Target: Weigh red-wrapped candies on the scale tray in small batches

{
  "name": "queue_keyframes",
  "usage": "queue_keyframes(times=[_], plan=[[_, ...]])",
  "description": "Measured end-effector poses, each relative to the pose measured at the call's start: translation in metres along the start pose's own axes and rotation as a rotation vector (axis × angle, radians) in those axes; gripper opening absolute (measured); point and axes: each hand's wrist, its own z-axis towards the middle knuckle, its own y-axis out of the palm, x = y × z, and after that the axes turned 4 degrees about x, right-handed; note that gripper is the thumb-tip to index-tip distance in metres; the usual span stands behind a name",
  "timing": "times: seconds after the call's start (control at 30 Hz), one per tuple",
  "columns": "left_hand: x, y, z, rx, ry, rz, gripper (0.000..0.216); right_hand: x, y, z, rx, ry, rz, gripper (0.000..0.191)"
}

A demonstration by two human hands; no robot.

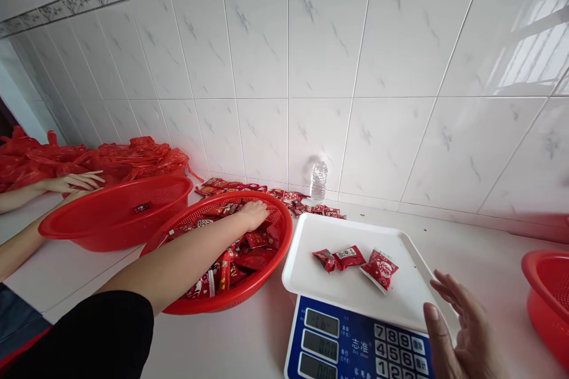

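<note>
My left hand reaches into a red plastic basket full of small red snack packets, its fingers curled down among them; whether they hold one is hidden. My right hand hovers open, fingers spread, at the near right corner of a white scale tray. Three red packets lie on that tray. Below the tray is the blue scale panel with displays and number keys.
A second red basket stands to the left, with another person's hands at its far rim and red plastic bags behind. Loose packets and a clear bottle sit by the tiled wall. A third red basket is at the right edge.
</note>
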Motion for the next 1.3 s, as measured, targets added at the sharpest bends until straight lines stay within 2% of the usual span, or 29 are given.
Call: queue_keyframes(times=[0.2,0.37,0.47,0.57,0.67,0.77,0.9,1.1,1.2,1.3], plan=[[-0.012,-0.015,-0.006,0.046,0.009,-0.081,0.018,-0.002,-0.002,0.0,-0.013,0.019,-0.014,0.056],[-0.014,-0.049,-0.004,0.163,-0.055,-0.217,0.012,-0.006,-0.005,0.001,-0.02,0.03,-0.061,0.05],[0.001,-0.073,0.0,0.243,-0.046,-0.368,0.023,-0.009,-0.004,0.004,-0.02,0.0,-0.054,0.048],[0.031,-0.084,0.001,0.237,0.059,-0.54,0.032,-0.011,-0.003,0.007,-0.01,-0.051,-0.032,0.045],[0.068,-0.077,0.004,0.175,0.181,-0.646,0.034,-0.013,-0.001,0.009,-0.008,-0.067,-0.032,0.043],[0.103,-0.062,0.009,0.139,0.24,-0.67,0.034,-0.014,-0.001,0.01,-0.009,-0.057,-0.035,0.042],[0.14,-0.046,0.014,0.114,0.322,-0.679,0.052,-0.014,0.0,0.011,-0.031,-0.044,-0.028,0.041],[0.174,-0.042,0.008,0.05,0.484,-0.651,0.065,-0.014,0.001,0.011,-0.041,-0.069,-0.02,0.042],[0.185,-0.044,-0.003,0.069,0.478,-0.574,0.078,-0.015,0.002,0.011,-0.051,-0.075,-0.021,0.042],[0.195,-0.045,-0.014,-0.008,0.486,-0.534,0.083,-0.015,0.004,0.012,-0.078,-0.104,-0.069,0.04]])
